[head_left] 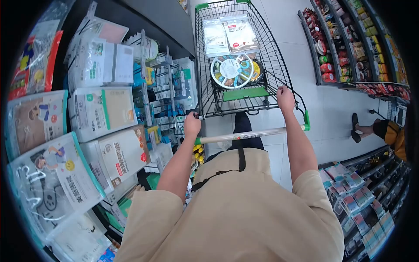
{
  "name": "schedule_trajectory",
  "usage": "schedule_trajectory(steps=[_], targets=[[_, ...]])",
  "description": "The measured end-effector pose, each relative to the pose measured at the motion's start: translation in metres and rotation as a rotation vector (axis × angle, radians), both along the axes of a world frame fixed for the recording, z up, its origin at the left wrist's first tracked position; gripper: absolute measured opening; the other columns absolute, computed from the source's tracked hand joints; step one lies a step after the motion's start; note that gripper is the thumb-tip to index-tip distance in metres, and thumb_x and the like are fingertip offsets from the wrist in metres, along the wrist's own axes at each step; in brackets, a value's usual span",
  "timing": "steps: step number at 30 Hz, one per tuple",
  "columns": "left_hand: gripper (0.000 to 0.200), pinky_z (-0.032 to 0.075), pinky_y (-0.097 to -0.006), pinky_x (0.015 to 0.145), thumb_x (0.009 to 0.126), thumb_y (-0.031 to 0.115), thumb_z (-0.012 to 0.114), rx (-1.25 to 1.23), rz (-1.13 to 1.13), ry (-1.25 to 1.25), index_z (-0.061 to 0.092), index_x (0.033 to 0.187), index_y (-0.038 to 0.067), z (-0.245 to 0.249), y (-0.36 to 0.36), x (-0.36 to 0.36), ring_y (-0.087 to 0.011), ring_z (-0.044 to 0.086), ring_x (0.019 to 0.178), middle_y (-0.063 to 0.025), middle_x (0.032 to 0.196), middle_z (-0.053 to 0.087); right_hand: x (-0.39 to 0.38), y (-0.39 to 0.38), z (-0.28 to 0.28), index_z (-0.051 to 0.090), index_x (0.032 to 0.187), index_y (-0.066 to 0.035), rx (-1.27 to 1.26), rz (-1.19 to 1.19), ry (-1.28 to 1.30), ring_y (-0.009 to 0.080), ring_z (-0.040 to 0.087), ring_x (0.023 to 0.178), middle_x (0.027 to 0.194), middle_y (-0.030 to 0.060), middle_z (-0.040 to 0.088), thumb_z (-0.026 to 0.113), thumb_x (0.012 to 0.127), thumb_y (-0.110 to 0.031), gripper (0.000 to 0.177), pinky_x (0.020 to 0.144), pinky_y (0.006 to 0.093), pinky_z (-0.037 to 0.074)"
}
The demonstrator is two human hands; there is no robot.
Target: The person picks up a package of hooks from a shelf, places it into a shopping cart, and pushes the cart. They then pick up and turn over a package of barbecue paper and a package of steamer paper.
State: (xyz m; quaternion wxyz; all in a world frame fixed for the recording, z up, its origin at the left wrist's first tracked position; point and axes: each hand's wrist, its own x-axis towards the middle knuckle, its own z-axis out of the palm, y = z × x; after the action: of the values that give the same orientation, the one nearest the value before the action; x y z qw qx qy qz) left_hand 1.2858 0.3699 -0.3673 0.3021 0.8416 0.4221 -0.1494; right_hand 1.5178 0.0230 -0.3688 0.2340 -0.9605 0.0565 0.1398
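A black wire shopping cart [274, 65] with green corners stands in front of me, its handle bar [253, 136] close to my body. My left hand [192, 125] is closed on the cart's near left side, just beyond the bar. On the right, my right hand [286, 100] has its fingers curled round the basket's near right rim. Inside the cart lie two flat plastic-wrapped packages [238, 34]. Nearer me sits a round white-rimmed pack with spoke-like dividers [231, 71], partly covering a dark round item with yellow on it [256, 70].
Close on my left, a shelf holds packaged cloths and bags [111, 109], with small goods on hooks [163, 94]. Snack shelves [349, 41] stand across the pale tiled floor [301, 109]. At the right edge is another person [384, 131], above racks of boxed goods [355, 201].
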Motion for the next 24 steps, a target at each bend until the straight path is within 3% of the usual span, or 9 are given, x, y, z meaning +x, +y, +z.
schedule_trajectory(steps=[5, 9, 12, 17, 19, 21, 22, 23, 24], targets=[[0.029, 0.049, -0.0497, 0.082, 0.081, 0.004, 0.049, 0.014, -0.017, -0.109, 0.064, 0.106, 0.003, 0.001, -0.002, -0.001, -0.0435, 0.062, 0.095, -0.0249, 0.097, 0.066, 0.003, -0.001, -0.003, 0.069, 0.101, -0.011, 0.003, 0.011, 0.068, 0.0379, 0.067, 0.086, 0.09, 0.0172, 0.07, 0.052, 0.088, -0.025, 0.025, 0.078, 0.046, 0.053], [0.038, 0.049, -0.0486, 0.083, 0.079, 0.002, 0.048, -0.091, 0.07, -0.007, 0.064, 0.114, 0.004, 0.011, -0.007, 0.002, -0.0433, 0.063, 0.095, -0.0247, 0.098, 0.067, 0.007, -0.001, -0.001, 0.069, 0.104, -0.01, -0.002, 0.067, 0.184, 0.0373, 0.067, 0.087, 0.09, 0.0173, 0.07, 0.053, 0.088, -0.024, 0.026, 0.078, 0.0462, 0.053], [0.04, 0.049, -0.0469, 0.085, 0.078, 0.0, 0.048, -0.062, 0.003, -0.005, 0.062, 0.116, 0.002, 0.023, -0.01, 0.008, -0.0427, 0.063, 0.097, -0.0244, 0.101, 0.067, 0.01, -0.002, -0.012, 0.067, 0.109, -0.008, -0.049, 0.245, 0.22, 0.0378, 0.067, 0.087, 0.091, 0.0195, 0.07, 0.054, 0.088, -0.023, 0.029, 0.078, 0.0483, 0.052], [0.039, 0.049, -0.0438, 0.088, 0.08, -0.003, 0.045, -0.058, 0.009, -0.013, 0.062, 0.116, 0.0, 0.016, -0.008, 0.006, -0.0393, 0.063, 0.101, -0.0231, 0.104, 0.067, 0.041, 0.037, -0.035, 0.065, 0.11, -0.005, -0.119, 0.338, 0.327, 0.0386, 0.067, 0.085, 0.089, 0.0202, 0.069, 0.054, 0.091, -0.028, 0.031, 0.076, 0.0478, 0.053], [0.039, 0.048, -0.0441, 0.087, 0.081, -0.005, 0.045, -0.09, 0.045, 0.083, 0.061, 0.116, -0.001, 0.027, -0.009, 0.02, -0.0392, 0.063, 0.1, -0.0238, 0.103, 0.067, 0.062, 0.066, -0.064, 0.064, 0.109, -0.004, -0.007, 0.298, 0.348, 0.0367, 0.068, 0.081, 0.085, 0.0204, 0.069, 0.056, 0.091, -0.027, 0.03, 0.075, 0.0447, 0.054], [0.042, 0.048, -0.0472, 0.085, 0.08, -0.004, 0.047, -0.07, -0.012, 0.128, 0.059, 0.12, 0.003, 0.022, -0.008, 0.012, -0.044, 0.06, 0.098, -0.0255, 0.109, 0.062, 0.078, 0.086, -0.137, 0.065, 0.104, 0.0, 0.407, 0.154, 0.298, 0.0293, 0.07, 0.072, 0.081, 0.0174, 0.07, 0.058, 0.092, -0.027, 0.03, 0.067, 0.039, 0.055], [0.042, 0.048, -0.0482, 0.083, 0.081, -0.003, 0.047, -0.061, -0.031, 0.044, 0.059, 0.121, 0.003, 0.026, -0.007, 0.015, -0.0438, 0.06, 0.096, -0.025, 0.107, 0.063, 0.088, 0.099, -0.172, 0.065, 0.101, 0.001, 0.56, 0.025, 0.426, 0.0226, 0.069, 0.071, 0.079, 0.0132, 0.07, 0.058, 0.093, -0.027, 0.03, 0.064, 0.034, 0.054], [0.043, 0.047, -0.0481, 0.085, 0.08, -0.003, 0.048, -0.096, -0.012, 0.116, 0.058, 0.121, 0.002, 0.026, -0.007, 0.015, -0.0435, 0.06, 0.097, -0.0248, 0.107, 0.063, 0.1, 0.113, -0.201, 0.064, 0.098, 0.002, 0.708, -0.111, 0.554, 0.016, 0.068, 0.07, 0.077, 0.009, 0.069, 0.058, 0.094, -0.028, 0.031, 0.062, 0.0291, 0.054], [0.043, 0.047, -0.048, 0.085, 0.079, -0.004, 0.048, -0.089, -0.014, 0.115, 0.058, 0.121, 0.002, 0.028, -0.008, 0.017, -0.0434, 0.06, 0.098, -0.0247, 0.107, 0.063, 0.114, 0.126, -0.221, 0.065, 0.098, 0.002, 0.686, -0.165, 0.592, 0.0148, 0.068, 0.069, 0.079, 0.0084, 0.069, 0.058, 0.094, -0.029, 0.032, 0.061, 0.0274, 0.054]])
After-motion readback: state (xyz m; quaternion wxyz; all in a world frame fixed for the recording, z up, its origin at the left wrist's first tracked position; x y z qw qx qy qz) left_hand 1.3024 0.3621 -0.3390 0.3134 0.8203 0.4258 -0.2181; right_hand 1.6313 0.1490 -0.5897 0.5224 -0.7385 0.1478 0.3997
